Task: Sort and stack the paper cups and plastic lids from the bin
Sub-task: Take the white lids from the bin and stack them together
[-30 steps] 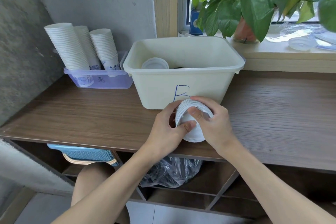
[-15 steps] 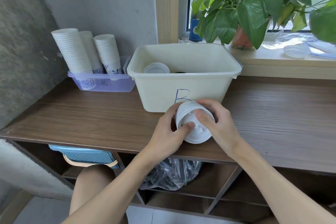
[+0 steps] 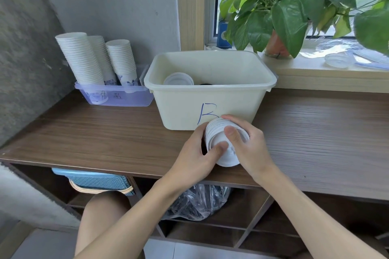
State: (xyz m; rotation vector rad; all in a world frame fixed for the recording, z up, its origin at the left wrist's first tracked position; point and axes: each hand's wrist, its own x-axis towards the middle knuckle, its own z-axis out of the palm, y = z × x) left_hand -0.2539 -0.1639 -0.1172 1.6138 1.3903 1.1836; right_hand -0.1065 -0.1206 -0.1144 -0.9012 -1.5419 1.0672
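One lid point(image 3: 178, 79) in cream bin point(image 3: 210, 103), cup stacks point(image 3: 99, 59) in clear tray point(image 3: 117, 95)

Turned stack of plastic lids point(image 3: 229, 159) to face the camera more; slid thumb of right hand point(image 3: 250, 147) from rim onto top lid.

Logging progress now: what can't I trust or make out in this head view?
Head view: floor of the cream bin, hidden by its front wall; only one white lid and a dark edge show.
Head view: count of the lid stack, covered by the left hand and right hand.
Head view: writing on the clear tray, too small.
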